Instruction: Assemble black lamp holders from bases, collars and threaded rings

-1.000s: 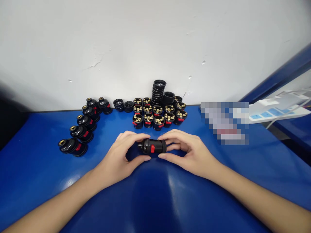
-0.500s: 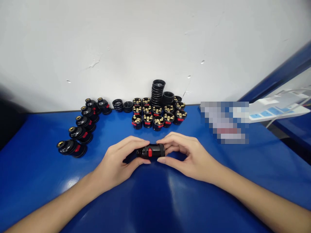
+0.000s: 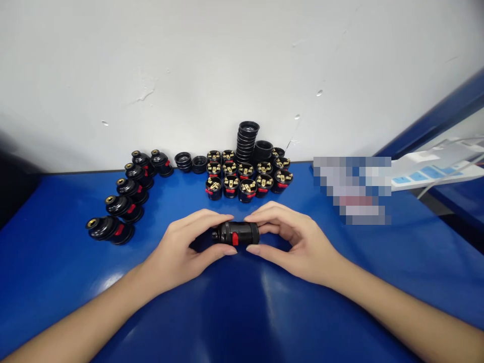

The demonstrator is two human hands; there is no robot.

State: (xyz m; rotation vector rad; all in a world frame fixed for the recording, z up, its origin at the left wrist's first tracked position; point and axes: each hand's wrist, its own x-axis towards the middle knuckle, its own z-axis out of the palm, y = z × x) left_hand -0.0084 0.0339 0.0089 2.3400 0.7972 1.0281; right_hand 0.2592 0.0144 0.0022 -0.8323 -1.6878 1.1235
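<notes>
A black lamp socket [image 3: 244, 233] with a red switch lies sideways between my hands, its narrow tip to the left. My left hand [image 3: 185, 249] grips the capped left end between fingers and thumb. Around the ring at the right end, my right hand [image 3: 298, 244] has its fingers and thumb closed. Beyond the hands stand several black socket cores [image 3: 247, 189] with brass contacts and red switches. A tall stack of black rings [image 3: 248, 141] rises behind them. To the left, several capped sockets [image 3: 111, 230] stand in a slanted row.
Two small piles of black rings [image 3: 183, 161] stand near the white wall [image 3: 227, 60]. At the right of the blue table [image 3: 181, 322] are a blurred-out object [image 3: 351, 189] and a white power strip [image 3: 434, 174] with cables.
The held socket has turned slightly, its red switch now lower and facing nearer to me. Both hands keep hold of it, and the view has shifted a little.
</notes>
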